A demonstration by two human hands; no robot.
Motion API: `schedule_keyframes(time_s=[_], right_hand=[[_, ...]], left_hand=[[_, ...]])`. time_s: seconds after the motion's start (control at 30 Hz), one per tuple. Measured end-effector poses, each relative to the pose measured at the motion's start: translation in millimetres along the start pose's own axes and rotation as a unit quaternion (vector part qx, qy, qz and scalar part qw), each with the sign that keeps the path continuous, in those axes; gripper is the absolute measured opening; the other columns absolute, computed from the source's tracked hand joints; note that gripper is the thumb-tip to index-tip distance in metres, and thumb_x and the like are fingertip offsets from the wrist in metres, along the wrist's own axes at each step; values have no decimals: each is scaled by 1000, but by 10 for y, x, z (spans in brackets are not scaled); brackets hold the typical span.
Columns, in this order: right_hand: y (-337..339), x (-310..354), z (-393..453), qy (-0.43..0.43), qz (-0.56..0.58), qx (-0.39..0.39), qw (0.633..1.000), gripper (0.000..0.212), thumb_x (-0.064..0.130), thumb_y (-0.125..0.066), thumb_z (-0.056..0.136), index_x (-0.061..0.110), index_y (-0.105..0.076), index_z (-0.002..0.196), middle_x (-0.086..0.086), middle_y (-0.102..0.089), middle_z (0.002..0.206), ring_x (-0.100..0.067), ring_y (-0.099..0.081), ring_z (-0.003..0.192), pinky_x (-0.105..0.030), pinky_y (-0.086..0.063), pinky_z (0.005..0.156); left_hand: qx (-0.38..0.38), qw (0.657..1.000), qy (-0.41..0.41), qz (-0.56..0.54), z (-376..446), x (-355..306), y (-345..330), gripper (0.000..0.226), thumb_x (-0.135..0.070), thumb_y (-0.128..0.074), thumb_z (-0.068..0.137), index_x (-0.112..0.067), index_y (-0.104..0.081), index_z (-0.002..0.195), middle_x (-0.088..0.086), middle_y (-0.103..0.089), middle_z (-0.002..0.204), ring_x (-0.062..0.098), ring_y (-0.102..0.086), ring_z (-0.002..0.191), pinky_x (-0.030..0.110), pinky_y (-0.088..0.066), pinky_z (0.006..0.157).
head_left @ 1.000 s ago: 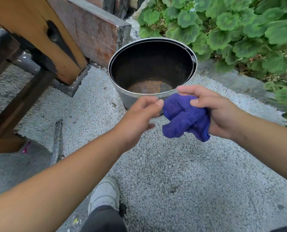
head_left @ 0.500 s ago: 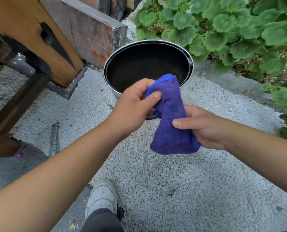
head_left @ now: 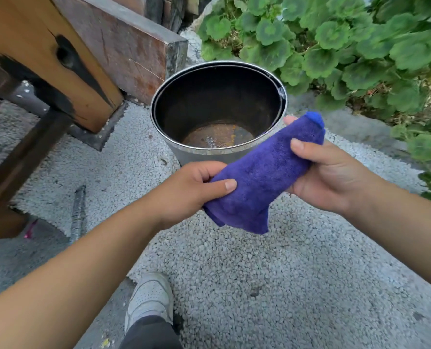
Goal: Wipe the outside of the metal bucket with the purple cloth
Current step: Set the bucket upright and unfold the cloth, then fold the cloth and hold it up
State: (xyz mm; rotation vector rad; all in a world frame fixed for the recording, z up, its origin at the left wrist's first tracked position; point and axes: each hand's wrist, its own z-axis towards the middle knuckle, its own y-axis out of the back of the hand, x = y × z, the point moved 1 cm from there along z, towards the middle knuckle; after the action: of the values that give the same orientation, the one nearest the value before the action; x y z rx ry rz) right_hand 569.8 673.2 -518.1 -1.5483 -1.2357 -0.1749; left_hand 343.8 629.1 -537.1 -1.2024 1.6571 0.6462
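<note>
A metal bucket (head_left: 184,153) stands upright on the gravel, its dark inside rusty at the bottom. Just in front of its near rim I hold the folded purple cloth (head_left: 262,175) in the air with both hands. My left hand (head_left: 189,190) grips the cloth's lower left end, thumb on top. My right hand (head_left: 327,172) grips the upper right end, thumb pressed across the fabric. The cloth stretches diagonally between them and covers part of the bucket's right front wall. Neither hand touches the bucket.
A heavy wooden beam (head_left: 45,59) and a rusty metal block (head_left: 123,44) stand at the left behind the bucket. Green leafy plants (head_left: 347,46) fill the right rear. A metal rod (head_left: 78,212) lies on the gravel at left. My white shoe (head_left: 150,298) is below.
The cloth went from bunched in my right hand to stretched between both hands. My left hand took hold of it and dropped to the lower left, while my right hand rose.
</note>
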Motion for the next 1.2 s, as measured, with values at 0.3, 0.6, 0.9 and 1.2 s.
schedule_keyframes(time_s=[0.3, 0.6, 0.9, 1.2], right_hand=[[142, 88, 71, -12, -232, -16, 973, 25, 4, -71, 72, 12, -74, 96, -10, -75, 99, -22, -71, 90, -34, -58, 76], [-99, 168, -29, 57, -251, -201, 945, 17, 5, -57, 95, 7, -60, 112, -16, -71, 111, -33, -69, 101, -48, -57, 86], [-804, 1055, -615, 100, -294, -228, 923, 15, 23, -62, 86, 20, -73, 96, -7, -76, 100, -28, -72, 96, -51, -55, 89], [-2380, 1921, -1462, 108, -246, -179, 946, 20, 23, -65, 82, 16, -71, 100, -10, -75, 101, -29, -71, 96, -43, -58, 79]], left_hand=[[-3, 992, 35, -121, 49, -15, 329, 38, -22, -57, 90, -2, -66, 121, 23, -66, 118, 33, -60, 104, 41, -47, 92], [-198, 952, -12, -231, 92, -41, 31, 35, -4, -62, 89, -1, -60, 124, 11, -73, 109, 22, -71, 95, 35, -58, 76], [-380, 924, -28, -40, -321, -1236, -309, 29, -40, -49, 94, -25, -70, 79, -12, -70, 72, 8, -59, 67, 29, -48, 66], [-399, 909, -71, -98, -1906, -2960, -525, 20, -45, -62, 82, -27, -71, 85, -8, -70, 79, 10, -59, 70, 30, -46, 62]])
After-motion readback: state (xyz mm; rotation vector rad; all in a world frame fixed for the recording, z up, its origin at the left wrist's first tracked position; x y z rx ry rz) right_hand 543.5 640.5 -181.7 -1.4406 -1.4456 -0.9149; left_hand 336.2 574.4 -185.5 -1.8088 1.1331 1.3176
